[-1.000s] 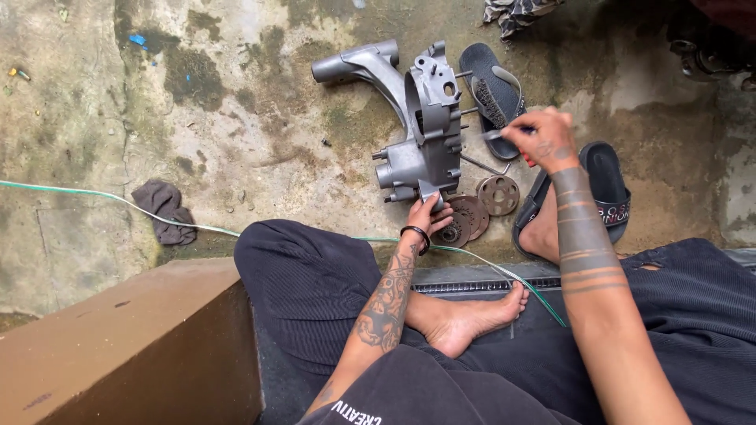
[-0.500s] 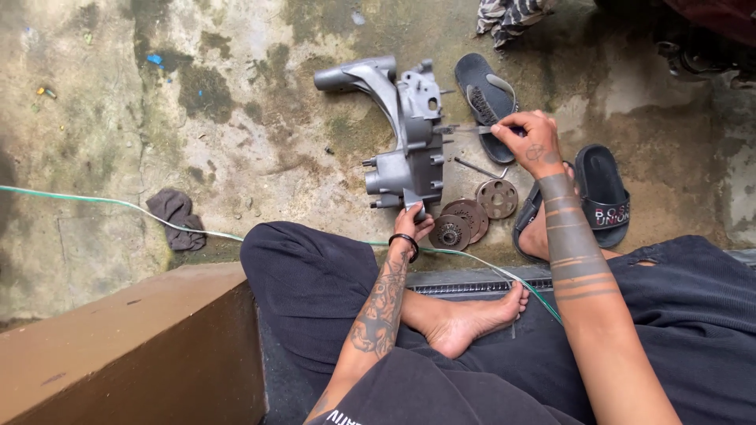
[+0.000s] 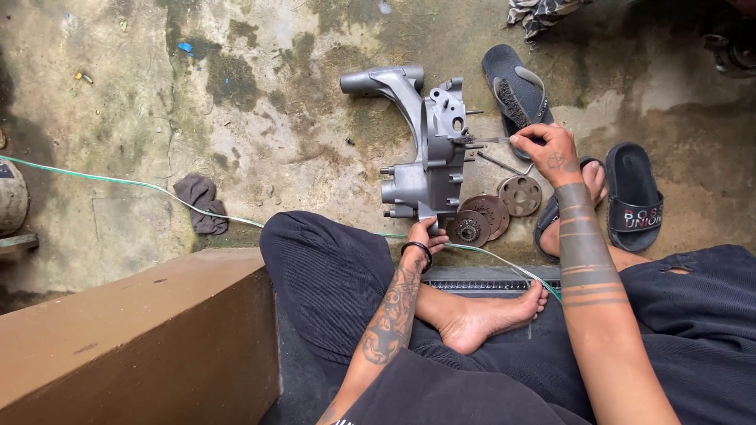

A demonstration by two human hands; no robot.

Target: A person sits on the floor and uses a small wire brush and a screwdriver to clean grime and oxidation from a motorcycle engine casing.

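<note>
Left hand grips the grey engine casing's near end; its long axis runs away from the person. Right hand pinches a thin tool against its right side.

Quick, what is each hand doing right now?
Left hand: closed on the lower edge of the grey metal casing.
Right hand: closed on a thin metal tool that points at the casing.

Fig.: I see a grey rag by green hose, black sandal upper rt, brown ledge lower left, stained concrete floor.
</note>
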